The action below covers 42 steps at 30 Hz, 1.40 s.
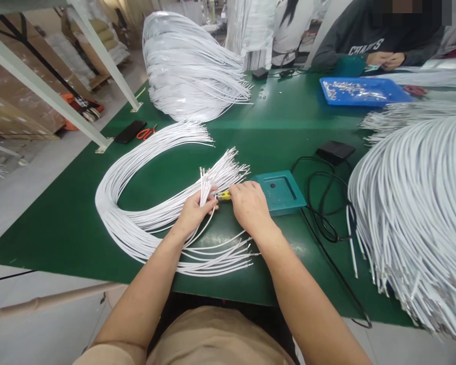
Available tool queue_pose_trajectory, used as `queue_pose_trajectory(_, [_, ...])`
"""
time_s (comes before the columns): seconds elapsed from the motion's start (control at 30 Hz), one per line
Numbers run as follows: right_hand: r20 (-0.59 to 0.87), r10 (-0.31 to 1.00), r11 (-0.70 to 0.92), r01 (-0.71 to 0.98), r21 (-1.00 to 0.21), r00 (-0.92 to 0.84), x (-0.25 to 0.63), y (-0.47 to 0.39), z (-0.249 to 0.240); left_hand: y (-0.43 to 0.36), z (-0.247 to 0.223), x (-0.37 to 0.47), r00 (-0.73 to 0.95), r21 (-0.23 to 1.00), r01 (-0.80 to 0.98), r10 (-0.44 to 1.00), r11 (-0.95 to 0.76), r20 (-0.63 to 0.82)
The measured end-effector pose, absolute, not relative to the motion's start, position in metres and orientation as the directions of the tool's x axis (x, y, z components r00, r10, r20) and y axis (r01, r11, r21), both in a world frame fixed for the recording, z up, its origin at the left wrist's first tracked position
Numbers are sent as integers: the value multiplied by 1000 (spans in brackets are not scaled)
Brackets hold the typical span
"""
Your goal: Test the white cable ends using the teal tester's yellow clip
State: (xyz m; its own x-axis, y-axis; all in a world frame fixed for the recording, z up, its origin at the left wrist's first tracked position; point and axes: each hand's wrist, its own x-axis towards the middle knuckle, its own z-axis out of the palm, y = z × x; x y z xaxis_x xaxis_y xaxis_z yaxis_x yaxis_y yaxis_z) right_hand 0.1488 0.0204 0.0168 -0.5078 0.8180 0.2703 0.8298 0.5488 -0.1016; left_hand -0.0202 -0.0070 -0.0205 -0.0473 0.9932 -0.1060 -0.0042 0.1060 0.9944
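Note:
My left hand [194,212] is closed round a few white cables [205,183], their metal-tipped ends standing up above the fingers. A small yellow-handled tool [224,195] is gripped in my right hand [251,205]; its tip points left at the cables, and my fingers hide most of it, so its exact kind is unclear. Behind and left of both hands, a curved bundle of white cables [108,190] lies on the green table [61,223]. Loose cable ends [228,261] spread below my wrists. A teal tray-like block [294,195] sits just right of my right hand.
Large cable coils [190,66] lie at the back, with more [414,203] on the right. A black cord [323,228] runs beside the teal block. A blue tray [383,94] holds small parts near a co-worker's hands [387,60]. Orange-handled scissors [146,133] lie left.

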Motion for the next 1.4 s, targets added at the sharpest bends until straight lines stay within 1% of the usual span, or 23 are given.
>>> queue_pose_trajectory(0.17, [237,812,568,816,-107,-533,152,24,22,-4,-23,-20,-45,997,30,997,70,-69])
queue_pose_trajectory(0.5, [252,818,555,824,-112,-516,153,30,18,-1,-24,-15,-105,975,195,991,103,-84])
queue_pose_trajectory(0.63, [268,820,550,826,-121,-506,151,29,17,-1,-25,-14,-108,975,202,992,94,-73])
queue_pose_trajectory(0.73, [291,813,554,823,-126,-503,153,26,17,-1,-23,-14,-108,977,179,990,113,-95])
queue_pose_trajectory(0.8, [353,824,511,851,-124,-443,158,24,17,-2,-21,-13,-109,978,168,988,124,-107])
queue_pose_trajectory(0.9, [454,859,323,939,-122,-236,167,23,15,-3,-20,-13,-114,978,154,985,143,-126])
queue_pose_trajectory(0.97, [463,873,231,966,-119,-152,172,25,11,-3,-20,-14,-114,976,158,985,150,-133])
queue_pose_trajectory(1.03, [442,885,217,969,-115,-145,174,27,8,-3,-21,-16,-107,976,163,986,144,-127])
queue_pose_trajectory(1.1, [430,888,232,966,-116,-161,175,28,6,-4,-21,-18,-104,978,164,988,128,-112])
queue_pose_trajectory(1.2, [471,865,277,947,-161,-173,171,24,10,-5,-20,-22,-124,985,141,989,96,-79])
queue_pose_trajectory(1.23, [490,848,329,925,-190,-201,168,20,12,-6,-19,-23,-132,988,124,989,88,-72])
queue_pose_trajectory(1.3, [514,790,510,824,-247,-335,157,9,15,-8,-19,-26,-139,994,78,988,80,-69])
queue_pose_trajectory(1.37, [515,669,719,641,-267,-536,142,-3,17,-9,-20,-28,-141,997,27,987,78,-74])
queue_pose_trajectory(1.4, [516,602,788,560,-258,-609,135,-8,18,-9,-21,-29,-143,997,4,987,74,-73])
